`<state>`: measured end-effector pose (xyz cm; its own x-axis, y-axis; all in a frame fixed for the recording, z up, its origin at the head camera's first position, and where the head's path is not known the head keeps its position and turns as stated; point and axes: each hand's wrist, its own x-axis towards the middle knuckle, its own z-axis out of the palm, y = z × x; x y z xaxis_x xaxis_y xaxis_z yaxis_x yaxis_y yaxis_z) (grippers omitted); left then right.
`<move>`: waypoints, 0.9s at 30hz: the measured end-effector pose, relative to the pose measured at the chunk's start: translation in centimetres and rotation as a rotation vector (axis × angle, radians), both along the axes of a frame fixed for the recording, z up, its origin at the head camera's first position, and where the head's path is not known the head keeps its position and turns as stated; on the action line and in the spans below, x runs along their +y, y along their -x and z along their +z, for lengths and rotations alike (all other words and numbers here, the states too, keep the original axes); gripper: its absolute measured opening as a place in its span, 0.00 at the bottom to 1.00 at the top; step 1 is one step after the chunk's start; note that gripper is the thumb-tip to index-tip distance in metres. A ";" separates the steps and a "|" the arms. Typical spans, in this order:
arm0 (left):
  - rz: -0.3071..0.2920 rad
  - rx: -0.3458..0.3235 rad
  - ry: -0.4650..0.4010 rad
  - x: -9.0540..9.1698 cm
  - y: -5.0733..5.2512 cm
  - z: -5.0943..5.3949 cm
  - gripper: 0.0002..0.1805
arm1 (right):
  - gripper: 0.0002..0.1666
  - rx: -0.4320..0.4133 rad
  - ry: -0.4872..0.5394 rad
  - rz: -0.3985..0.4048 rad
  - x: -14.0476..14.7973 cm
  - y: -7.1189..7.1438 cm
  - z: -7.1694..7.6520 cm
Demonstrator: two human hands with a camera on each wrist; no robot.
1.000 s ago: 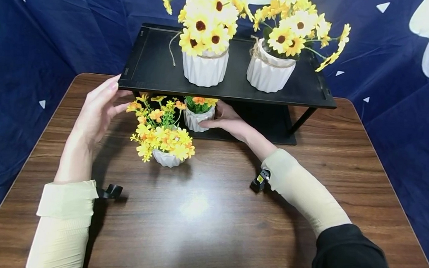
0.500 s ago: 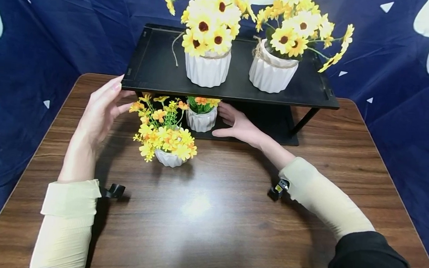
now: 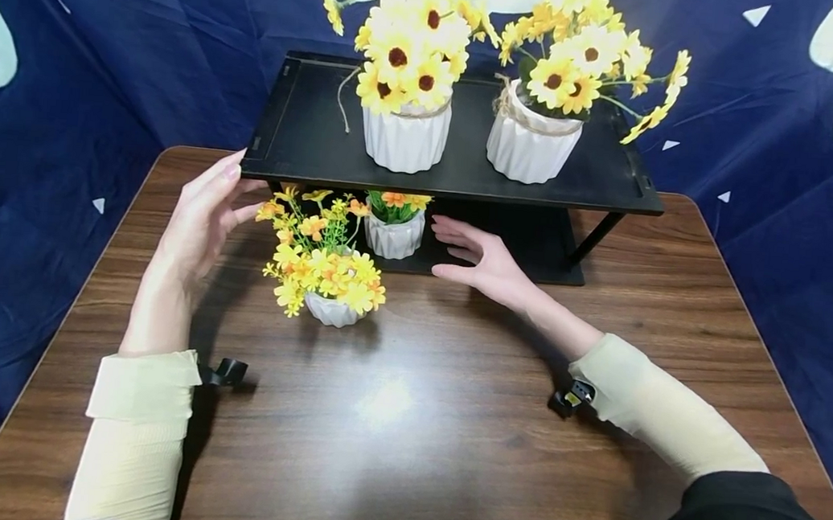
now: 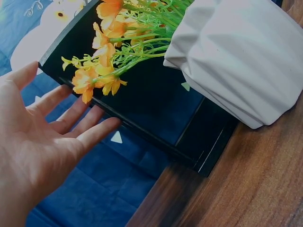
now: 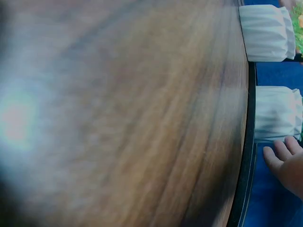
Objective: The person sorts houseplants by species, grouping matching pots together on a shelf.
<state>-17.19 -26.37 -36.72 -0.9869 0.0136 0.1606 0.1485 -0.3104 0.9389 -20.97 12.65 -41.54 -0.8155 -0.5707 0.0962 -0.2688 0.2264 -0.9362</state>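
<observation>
The black two-tier shelf (image 3: 459, 162) stands at the back of the table. At its upper left front corner is my left hand (image 3: 198, 216), its straight fingers touching the edge; the left wrist view shows the palm (image 4: 42, 142) holding nothing. On the lower tier sits a white ribbed pot (image 3: 395, 237) of orange and yellow flowers. Just right of it, apart, my right hand (image 3: 489, 265) has its fingers spread and slightly bent; the right wrist view shows only its fingers (image 5: 286, 165). Another white flower pot (image 3: 335, 311) with yellow flowers stands on the table before the shelf.
Two larger white pots (image 3: 406, 140) with yellow daisy-like flowers stand on the upper tier, tied with twine. A support post (image 3: 595, 239) holds up the shelf's right side. The wooden table (image 3: 388, 451) lies in front, and blue cloth (image 3: 112, 45) hangs behind.
My right hand has let go of the pot on the lower tier and drawn back to the right. The left hand stays at the shelf corner; the view has shifted slightly.
</observation>
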 end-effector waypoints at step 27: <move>-0.003 0.007 0.003 0.1 -0.1 0.2 0.22 | 0.48 -0.101 0.041 0.153 -3.2 -2.6 -0.8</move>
<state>-17.07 -26.26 -36.56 -0.9857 0.0173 0.1678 0.1544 -0.3081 0.9387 -18.33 9.49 -42.38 -0.7259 -0.6864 0.0442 -0.2015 0.1507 -0.9678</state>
